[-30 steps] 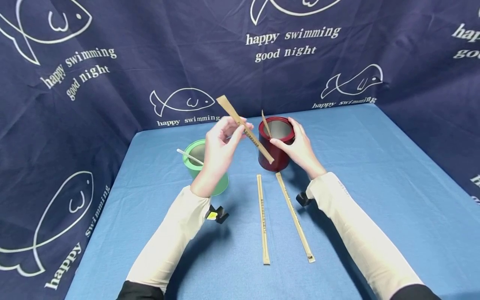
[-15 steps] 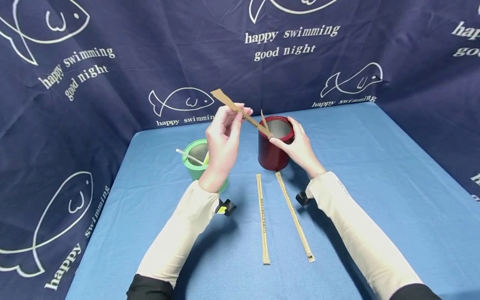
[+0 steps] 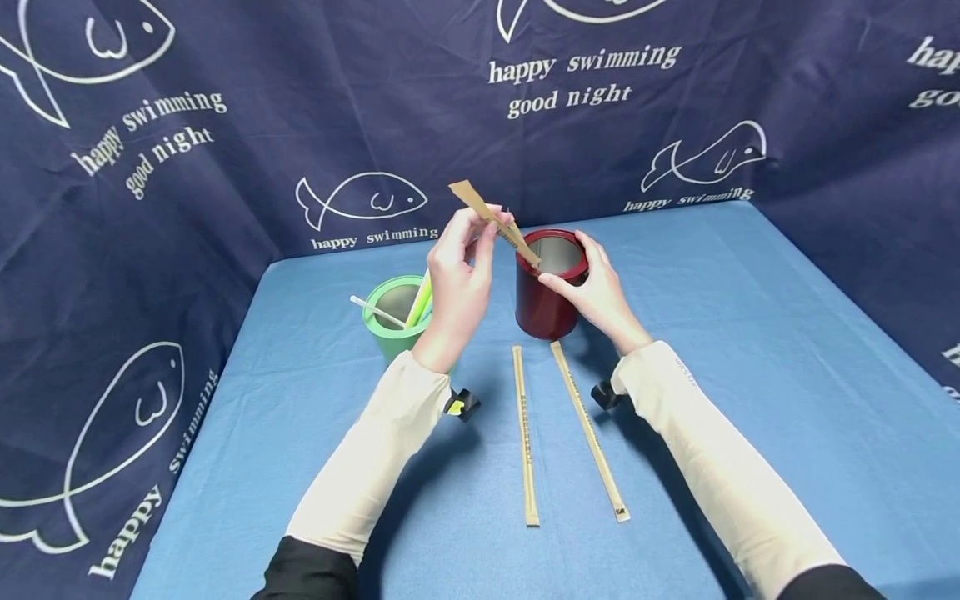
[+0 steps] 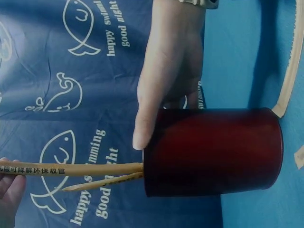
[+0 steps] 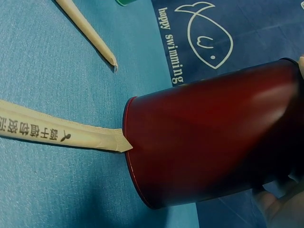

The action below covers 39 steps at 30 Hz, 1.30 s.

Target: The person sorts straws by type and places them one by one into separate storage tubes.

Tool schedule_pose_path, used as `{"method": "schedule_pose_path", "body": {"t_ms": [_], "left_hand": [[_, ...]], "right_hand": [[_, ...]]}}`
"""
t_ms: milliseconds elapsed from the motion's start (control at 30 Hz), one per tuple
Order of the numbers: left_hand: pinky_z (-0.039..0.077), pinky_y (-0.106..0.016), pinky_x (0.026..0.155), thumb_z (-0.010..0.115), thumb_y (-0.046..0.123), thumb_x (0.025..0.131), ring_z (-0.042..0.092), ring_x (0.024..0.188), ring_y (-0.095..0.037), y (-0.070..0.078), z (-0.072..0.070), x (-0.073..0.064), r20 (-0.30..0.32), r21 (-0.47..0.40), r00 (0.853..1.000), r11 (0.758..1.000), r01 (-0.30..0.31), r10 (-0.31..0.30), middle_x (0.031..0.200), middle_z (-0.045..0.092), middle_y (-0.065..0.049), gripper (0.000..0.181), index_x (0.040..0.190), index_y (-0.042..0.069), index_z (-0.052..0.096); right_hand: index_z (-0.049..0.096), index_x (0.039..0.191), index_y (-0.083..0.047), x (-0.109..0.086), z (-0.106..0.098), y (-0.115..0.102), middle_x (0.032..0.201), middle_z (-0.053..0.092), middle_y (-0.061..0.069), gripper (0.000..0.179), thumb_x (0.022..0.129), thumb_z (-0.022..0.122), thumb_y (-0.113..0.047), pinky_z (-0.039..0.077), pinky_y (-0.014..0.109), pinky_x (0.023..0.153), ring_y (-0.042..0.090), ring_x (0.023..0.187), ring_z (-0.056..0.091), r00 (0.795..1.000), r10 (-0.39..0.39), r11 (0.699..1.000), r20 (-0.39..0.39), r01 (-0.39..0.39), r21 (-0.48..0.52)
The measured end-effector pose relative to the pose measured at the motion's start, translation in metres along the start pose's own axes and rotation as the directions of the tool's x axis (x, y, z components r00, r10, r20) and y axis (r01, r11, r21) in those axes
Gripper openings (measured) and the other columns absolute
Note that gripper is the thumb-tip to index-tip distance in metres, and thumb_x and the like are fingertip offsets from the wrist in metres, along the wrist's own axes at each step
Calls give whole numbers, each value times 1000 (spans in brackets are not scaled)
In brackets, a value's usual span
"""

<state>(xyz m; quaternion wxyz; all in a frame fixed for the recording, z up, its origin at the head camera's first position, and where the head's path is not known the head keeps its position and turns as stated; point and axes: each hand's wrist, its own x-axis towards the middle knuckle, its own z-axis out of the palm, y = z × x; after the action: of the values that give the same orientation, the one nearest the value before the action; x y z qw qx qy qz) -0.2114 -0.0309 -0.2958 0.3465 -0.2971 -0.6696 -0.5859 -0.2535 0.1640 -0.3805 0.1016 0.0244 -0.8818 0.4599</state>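
My left hand [image 3: 463, 271] pinches a paper-wrapped straw [image 4: 90, 169] between thumb and fingers. The straw slants down, its lower end at the mouth of the dark red can [image 3: 543, 304]. Another wrapped straw [image 4: 104, 182] leans out of that can, mostly hidden behind the held one in the head view. My right hand [image 3: 596, 292] grips the red can at its upper right side, thumb along the near rim and fingers around the far side. The can stands upright on the blue cloth.
Left of the red can, partly behind my left wrist, a green can [image 3: 386, 337] holds a white stick [image 3: 378, 311] and a yellow-green stick [image 3: 420, 302]. Two wrapped straws, a left one [image 3: 527, 442] and a right one [image 3: 591, 433], lie before the red can. A navy printed curtain [image 3: 420, 100] hangs behind.
My left hand has moved right and slightly up, bringing the straw's lower end to the red can's mouth. More of the green can's contents now shows. My right hand stays on the red can.
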Motion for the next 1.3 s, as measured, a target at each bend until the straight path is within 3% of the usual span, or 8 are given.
{"method": "schedule_pose_path", "body": {"t_ms": [167,333,567,700,867,1033,1300], "left_hand": [[57,-32,85,56,4,95,69,96,-24,-11,3,0,12,64,1000,998,25,-26,101,69,-19,16,105,-7,62],[55,-28,80,57,5,94,69,93,-25,-24,8,-2,23,130,995,987,95,-99,101,71,-17,15,104,-5,63],[55,-32,81,57,7,94,69,92,-23,-40,17,-6,62,246,981,955,164,-184,99,72,-15,14,103,-3,64],[55,-32,78,58,7,94,69,91,-23,-45,21,-9,101,276,966,939,203,-239,100,72,-14,13,102,-1,65],[55,-30,80,57,8,95,70,96,-20,-51,25,-10,135,275,935,919,284,-329,104,74,-11,14,104,2,66],[56,-37,81,59,8,94,71,95,-23,-56,26,-10,122,274,916,900,339,-382,102,74,-13,16,105,1,67],[56,-32,82,60,10,92,71,94,-21,-66,25,-14,98,305,895,869,389,-435,100,75,-11,19,108,5,70]], "right_hand": [[22,155,-17,1,0,0,158,27,10,93,82,70,-49,38,53,110,29,138,35,1000,0,1000,-1,0,0],[22,155,-17,1,0,0,158,28,10,93,81,71,-49,37,52,110,29,138,35,1000,1,1000,-2,-1,-2],[23,154,-18,3,-1,-1,158,28,9,93,81,71,-49,37,52,110,29,138,36,1000,-13,1000,-16,12,-3],[24,154,-17,2,0,0,158,29,9,93,81,71,-49,36,51,111,29,138,36,1000,-15,1000,-11,15,-4],[24,154,-15,1,1,2,157,29,11,92,81,70,-48,36,52,111,30,138,37,1000,-20,1000,-18,20,-4],[25,154,-15,0,1,1,157,31,11,92,81,71,-48,36,51,111,30,137,37,999,-29,1000,-28,29,-5],[25,154,-16,1,2,3,157,30,10,93,80,72,-49,35,50,112,29,138,37,999,-29,1000,-30,29,-10]]}}
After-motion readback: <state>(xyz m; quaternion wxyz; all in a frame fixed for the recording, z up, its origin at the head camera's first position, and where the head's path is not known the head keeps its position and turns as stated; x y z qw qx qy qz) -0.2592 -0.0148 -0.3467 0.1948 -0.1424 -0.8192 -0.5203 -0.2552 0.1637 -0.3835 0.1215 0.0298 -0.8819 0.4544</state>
